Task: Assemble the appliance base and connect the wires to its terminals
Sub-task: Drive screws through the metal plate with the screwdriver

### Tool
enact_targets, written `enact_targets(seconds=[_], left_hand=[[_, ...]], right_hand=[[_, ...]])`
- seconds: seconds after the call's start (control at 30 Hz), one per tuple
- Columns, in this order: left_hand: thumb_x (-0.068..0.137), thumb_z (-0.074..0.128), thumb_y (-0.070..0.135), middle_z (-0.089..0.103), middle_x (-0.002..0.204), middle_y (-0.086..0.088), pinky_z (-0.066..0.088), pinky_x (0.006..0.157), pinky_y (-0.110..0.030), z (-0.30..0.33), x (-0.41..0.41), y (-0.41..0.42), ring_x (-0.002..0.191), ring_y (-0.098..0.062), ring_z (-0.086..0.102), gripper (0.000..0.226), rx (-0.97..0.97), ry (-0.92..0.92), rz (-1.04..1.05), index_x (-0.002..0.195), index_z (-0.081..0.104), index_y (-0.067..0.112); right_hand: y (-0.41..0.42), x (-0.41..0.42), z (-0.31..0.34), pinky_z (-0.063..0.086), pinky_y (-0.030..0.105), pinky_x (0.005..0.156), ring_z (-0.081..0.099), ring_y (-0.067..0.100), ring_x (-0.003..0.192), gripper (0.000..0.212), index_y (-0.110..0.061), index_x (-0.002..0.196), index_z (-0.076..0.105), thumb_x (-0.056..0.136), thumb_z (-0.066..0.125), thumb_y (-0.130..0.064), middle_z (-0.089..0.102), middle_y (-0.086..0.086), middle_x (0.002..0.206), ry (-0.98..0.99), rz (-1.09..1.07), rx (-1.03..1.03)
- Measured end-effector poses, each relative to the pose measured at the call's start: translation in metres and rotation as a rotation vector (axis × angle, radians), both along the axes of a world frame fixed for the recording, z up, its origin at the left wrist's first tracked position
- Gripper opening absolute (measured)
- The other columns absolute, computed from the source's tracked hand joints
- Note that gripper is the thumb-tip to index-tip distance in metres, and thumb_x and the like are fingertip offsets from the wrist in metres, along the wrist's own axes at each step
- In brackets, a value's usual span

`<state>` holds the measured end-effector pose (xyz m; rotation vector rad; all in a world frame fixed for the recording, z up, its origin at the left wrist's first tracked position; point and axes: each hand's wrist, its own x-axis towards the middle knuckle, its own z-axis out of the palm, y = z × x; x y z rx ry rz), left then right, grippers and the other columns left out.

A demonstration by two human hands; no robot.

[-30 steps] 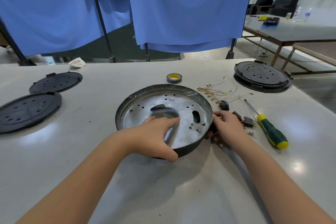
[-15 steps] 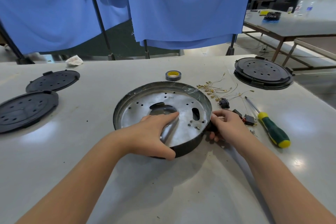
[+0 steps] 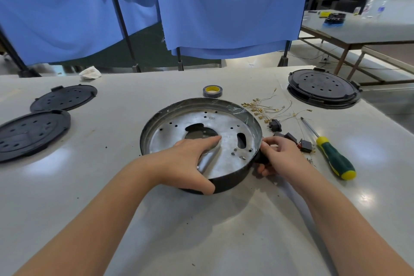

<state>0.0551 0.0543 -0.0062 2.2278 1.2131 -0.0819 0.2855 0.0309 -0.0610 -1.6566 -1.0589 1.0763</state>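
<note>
A round metal appliance base (image 3: 226, 119), open side up, sits mid-table with holes and cut-outs in its floor. My left hand (image 3: 188, 161) grips its near rim, fingers inside on the floor, thumb outside on the wall. My right hand (image 3: 280, 157) pinches a small black part (image 3: 261, 159) against the outside of the base's right wall. Thin wires with gold terminals (image 3: 264, 108) lie just right of the base. Small black switches (image 3: 304, 145) and a black plug part (image 3: 275, 125) lie beside my right hand.
A green and yellow screwdriver (image 3: 333, 157) lies to the right. A roll of tape (image 3: 212, 91) stands behind the base. Black round covers lie at the left (image 3: 33, 132) (image 3: 63, 97) and a stack at the far right (image 3: 322, 87). Blue curtains hang behind the table.
The view has shifted slightly. Both hands stay on the base; my right hand's fingers have worked the black part a little against the right wall.
</note>
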Motion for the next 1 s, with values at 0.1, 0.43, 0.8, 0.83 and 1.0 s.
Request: enact_targets(seconds=[0.1,0.43,0.8,0.83,1.0], left_hand=[[0.072,0.073,0.041,0.033,0.138,0.019,0.005,0.115,-0.026,0.001,-0.003,-0.001,0.129,0.006,0.014,0.101,0.070,0.040,-0.046,0.151,0.011,0.045],[0.063,0.085,0.048,0.042,0.131,0.022,0.018,0.118,-0.035,0.008,-0.037,-0.001,0.121,0.003,0.031,0.080,0.423,-0.140,0.056,0.134,0.047,0.046],[0.032,0.084,0.070,0.001,0.154,0.029,0.016,0.111,-0.027,-0.041,-0.054,0.011,0.142,0.004,0.006,0.142,0.207,-0.549,0.486,0.148,0.005,0.052],[0.032,0.082,0.075,-0.001,0.155,0.031,0.018,0.111,-0.029,-0.046,-0.055,0.012,0.139,0.004,0.009,0.143,0.162,-0.610,0.546,0.147,0.001,0.055],[0.058,0.078,0.055,0.021,0.161,0.006,0.033,0.112,-0.032,-0.053,-0.046,0.020,0.138,-0.003,0.032,0.122,-0.265,-1.154,0.827,0.155,0.011,0.028]], right_hand=[[-0.001,-0.001,0.002,0.051,0.024,0.039,0.064,0.021,0.041,0.009,-0.009,0.103,0.054,0.099,0.048,-0.015,0.069,0.010,0.060,0.078,-0.031,-0.029],[-0.009,0.009,0.019,0.056,0.026,0.047,0.073,0.030,0.070,0.015,0.000,0.109,0.055,0.097,0.050,-0.007,0.072,0.024,0.093,0.532,0.117,-0.212],[-0.009,0.007,0.017,0.057,0.028,0.053,0.073,0.031,0.072,0.012,0.001,0.106,0.050,0.095,0.051,-0.001,0.073,0.023,0.084,0.510,0.068,-0.085],[-0.008,0.007,0.016,0.057,0.028,0.053,0.073,0.031,0.073,0.012,0.000,0.106,0.049,0.095,0.051,-0.001,0.073,0.022,0.084,0.496,0.057,-0.069],[-0.006,0.010,0.012,0.058,0.031,0.056,0.072,0.036,0.082,0.019,-0.001,0.111,0.047,0.093,0.052,0.003,0.072,0.023,0.090,0.496,0.048,0.031]])
